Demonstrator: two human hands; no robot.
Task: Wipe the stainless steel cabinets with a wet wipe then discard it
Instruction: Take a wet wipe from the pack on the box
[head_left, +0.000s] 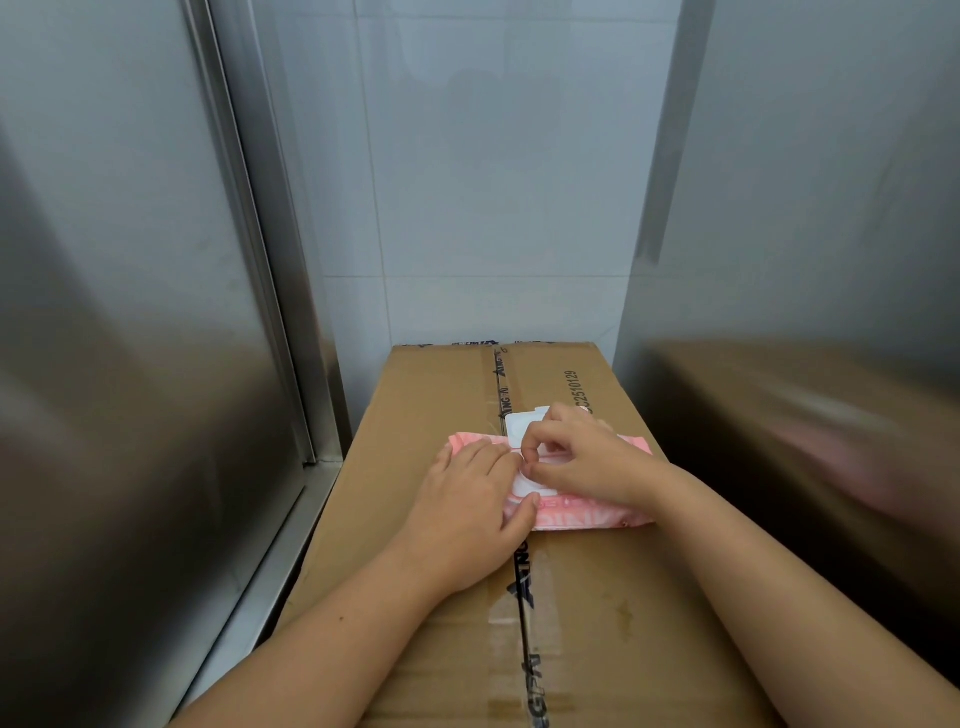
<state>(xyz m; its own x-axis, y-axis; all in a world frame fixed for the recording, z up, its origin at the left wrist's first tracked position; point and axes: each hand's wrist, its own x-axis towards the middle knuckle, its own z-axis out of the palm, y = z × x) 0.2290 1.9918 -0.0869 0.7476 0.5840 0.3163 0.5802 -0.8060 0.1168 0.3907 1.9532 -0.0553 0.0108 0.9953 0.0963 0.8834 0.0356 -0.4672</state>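
A pink pack of wet wipes (587, 517) lies across the top of a taped cardboard box (441, 384). Its white flip lid (522, 422) stands open at the far side. My left hand (475, 512) holds the pack down at its left end, fingers on top and thumb at the near edge. My right hand (576, 454) is over the pack's white opening, its fingertips pinching there; whether a wipe is between them is hidden. Stainless steel cabinets stand on the left (119, 312) and on the right (810, 260).
The box fills the narrow gap between the two cabinets and reaches back to a white tiled wall (493, 182). A steel door frame edge (249, 234) runs down the left cabinet. A strip of pale floor (270, 561) shows left of the box.
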